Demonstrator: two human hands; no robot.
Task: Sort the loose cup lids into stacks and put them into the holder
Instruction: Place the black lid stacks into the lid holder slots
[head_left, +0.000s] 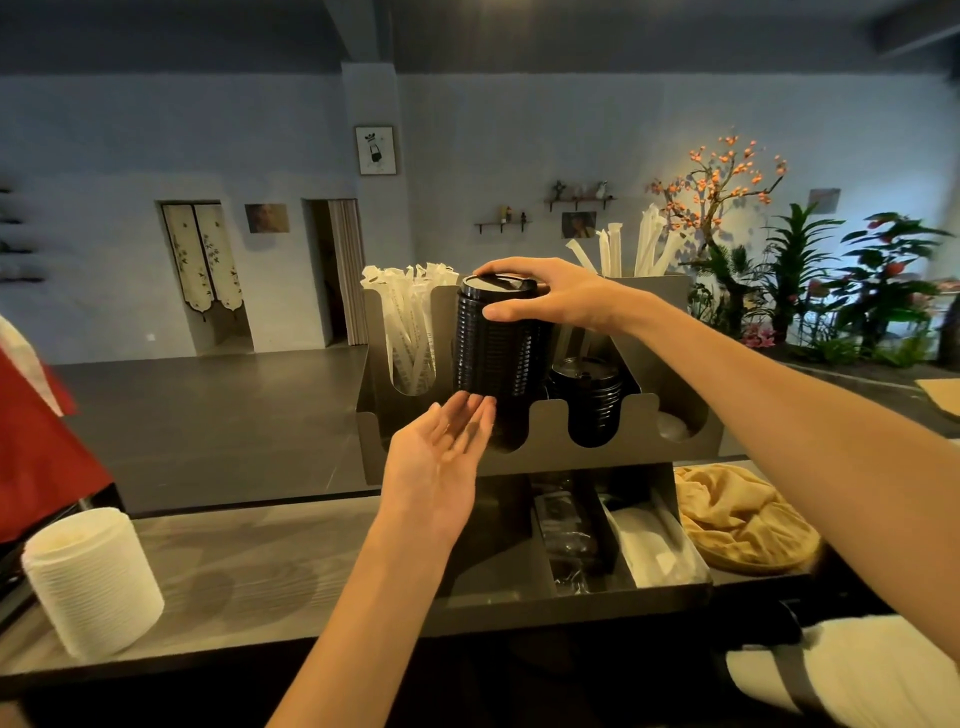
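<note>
The right hand (550, 299) grips the top of a tall stack of black cup lids (493, 348), thumb and fingers curled round its upper rim, while the left hand (441, 457) lies flat and open with its fingertips under the stack's base, the stack poised above the left slot of the grey metal holder (550, 447). A shorter black lid stack (589, 400) already sits in the slot just right of it, and something pale lies in the far right slot. Judging from this, the black lids are nearly sorted, while the white lid stack (93, 577) on the desk (270, 566), well left of the holder, remains to be placed.
</note>
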